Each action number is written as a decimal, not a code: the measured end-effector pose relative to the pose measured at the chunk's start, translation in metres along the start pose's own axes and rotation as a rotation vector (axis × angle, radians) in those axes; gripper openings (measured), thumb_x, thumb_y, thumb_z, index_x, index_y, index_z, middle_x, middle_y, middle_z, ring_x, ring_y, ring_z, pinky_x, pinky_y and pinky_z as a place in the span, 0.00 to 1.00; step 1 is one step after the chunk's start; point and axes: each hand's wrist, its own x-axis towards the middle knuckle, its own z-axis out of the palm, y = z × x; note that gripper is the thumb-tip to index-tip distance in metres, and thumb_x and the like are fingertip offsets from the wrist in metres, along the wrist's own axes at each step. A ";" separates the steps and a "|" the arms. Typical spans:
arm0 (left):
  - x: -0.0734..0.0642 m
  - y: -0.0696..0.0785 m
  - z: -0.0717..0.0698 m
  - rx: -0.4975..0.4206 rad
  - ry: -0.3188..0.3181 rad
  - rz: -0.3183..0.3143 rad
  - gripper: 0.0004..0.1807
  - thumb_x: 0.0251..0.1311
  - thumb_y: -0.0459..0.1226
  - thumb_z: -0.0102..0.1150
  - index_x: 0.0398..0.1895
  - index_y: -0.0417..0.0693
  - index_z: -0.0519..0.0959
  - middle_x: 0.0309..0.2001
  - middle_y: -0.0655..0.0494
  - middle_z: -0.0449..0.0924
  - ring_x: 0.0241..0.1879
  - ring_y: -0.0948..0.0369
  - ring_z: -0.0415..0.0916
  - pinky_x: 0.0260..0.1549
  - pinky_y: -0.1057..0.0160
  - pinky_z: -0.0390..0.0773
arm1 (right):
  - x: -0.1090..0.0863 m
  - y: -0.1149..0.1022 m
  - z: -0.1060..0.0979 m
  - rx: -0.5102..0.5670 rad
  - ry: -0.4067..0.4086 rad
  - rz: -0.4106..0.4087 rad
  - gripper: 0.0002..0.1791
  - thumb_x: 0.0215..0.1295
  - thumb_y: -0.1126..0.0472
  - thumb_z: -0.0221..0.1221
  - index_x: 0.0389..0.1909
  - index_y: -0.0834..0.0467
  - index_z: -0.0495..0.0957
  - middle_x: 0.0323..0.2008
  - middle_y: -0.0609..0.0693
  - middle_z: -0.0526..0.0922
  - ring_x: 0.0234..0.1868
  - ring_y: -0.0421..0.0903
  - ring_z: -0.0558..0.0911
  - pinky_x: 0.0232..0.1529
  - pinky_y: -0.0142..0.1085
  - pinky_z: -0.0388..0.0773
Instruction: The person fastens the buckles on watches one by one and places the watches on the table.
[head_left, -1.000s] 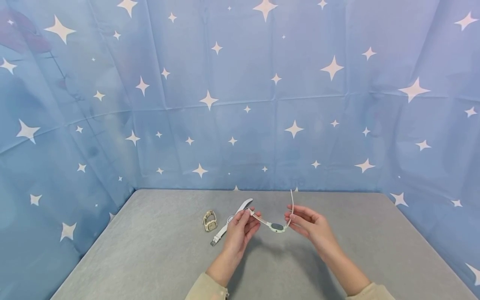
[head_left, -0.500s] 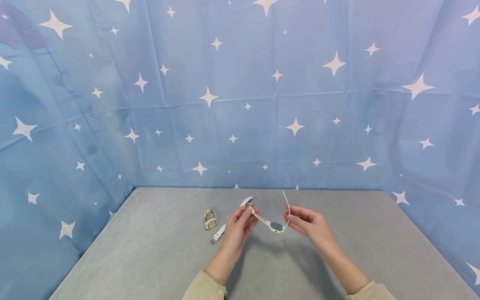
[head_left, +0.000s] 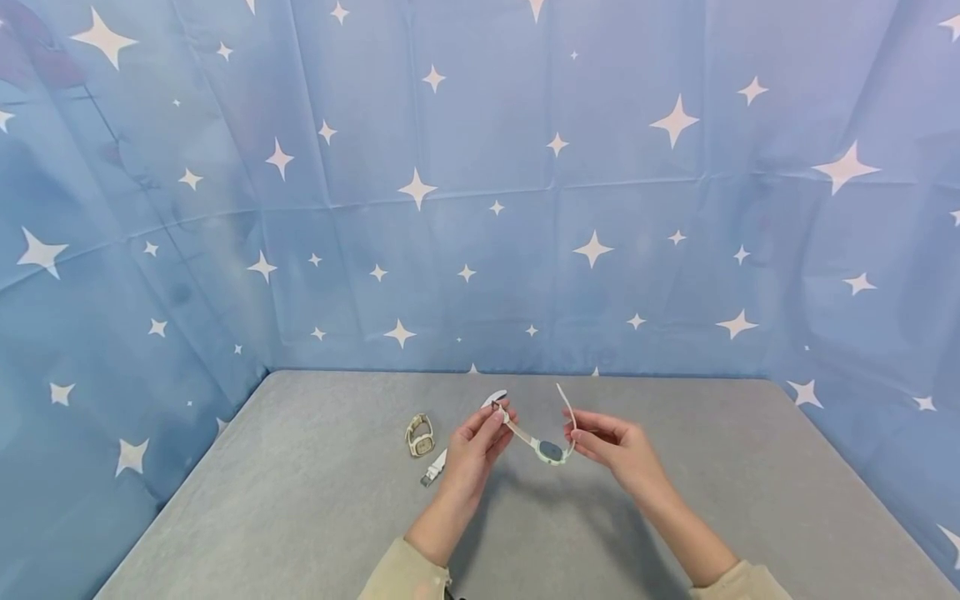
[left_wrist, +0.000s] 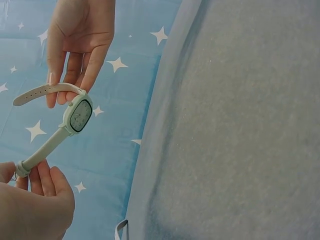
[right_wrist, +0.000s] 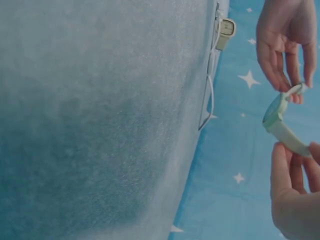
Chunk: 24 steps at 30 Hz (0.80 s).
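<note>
Both hands hold a pale green wristwatch (head_left: pixel 551 452) in the air above the table, its strap unfastened. My left hand (head_left: pixel 472 450) pinches the strap near the buckle end. The holed strap end (left_wrist: pixel 40 94) is between the thumb and fingers of my right hand (head_left: pixel 626 450), and its tip sticks up past them. In the left wrist view the dial (left_wrist: pixel 81 116) is visible, framed in pale green. A white wristwatch (head_left: pixel 433 471) lies on the table behind my left hand, which hides its middle. Left of that stands a cream wristwatch (head_left: pixel 420 437), its strap closed in a loop.
The grey table (head_left: pixel 300 500) spreads out around and under the hands. A blue cloth (head_left: pixel 510 167) with white stars hangs along its back and sides. Beige sleeves (head_left: pixel 408 571) cover both forearms at the lower edge.
The free strap end has tipped to the left and the right hand has shifted slightly left with it. The head view has tilted down a little. Both hands keep their hold on the wristwatch.
</note>
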 end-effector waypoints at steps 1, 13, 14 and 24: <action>0.000 0.000 0.000 0.006 0.004 -0.001 0.19 0.70 0.36 0.57 0.59 0.33 0.76 0.47 0.56 0.88 0.51 0.63 0.84 0.58 0.60 0.79 | 0.000 0.000 0.000 -0.001 -0.002 -0.006 0.26 0.69 0.64 0.61 0.64 0.72 0.71 0.44 0.46 0.89 0.46 0.35 0.86 0.52 0.33 0.82; -0.002 0.003 0.001 0.013 0.029 0.017 0.20 0.69 0.37 0.59 0.58 0.34 0.76 0.50 0.55 0.87 0.54 0.60 0.84 0.60 0.59 0.78 | -0.003 0.000 0.001 -0.066 -0.010 -0.085 0.24 0.68 0.66 0.61 0.62 0.73 0.73 0.50 0.59 0.87 0.44 0.30 0.85 0.49 0.30 0.83; -0.002 0.004 0.001 0.012 0.029 0.017 0.20 0.69 0.37 0.59 0.59 0.34 0.76 0.50 0.56 0.87 0.54 0.60 0.83 0.59 0.59 0.78 | -0.003 0.000 0.001 -0.069 -0.011 -0.087 0.24 0.68 0.66 0.61 0.62 0.73 0.73 0.50 0.60 0.86 0.44 0.30 0.85 0.49 0.30 0.83; -0.004 0.004 0.000 0.005 0.012 0.028 0.21 0.69 0.34 0.57 0.61 0.31 0.75 0.44 0.59 0.88 0.46 0.67 0.84 0.55 0.64 0.80 | -0.004 -0.001 0.001 -0.132 -0.006 -0.092 0.23 0.68 0.65 0.61 0.61 0.71 0.75 0.52 0.68 0.84 0.42 0.29 0.85 0.49 0.30 0.83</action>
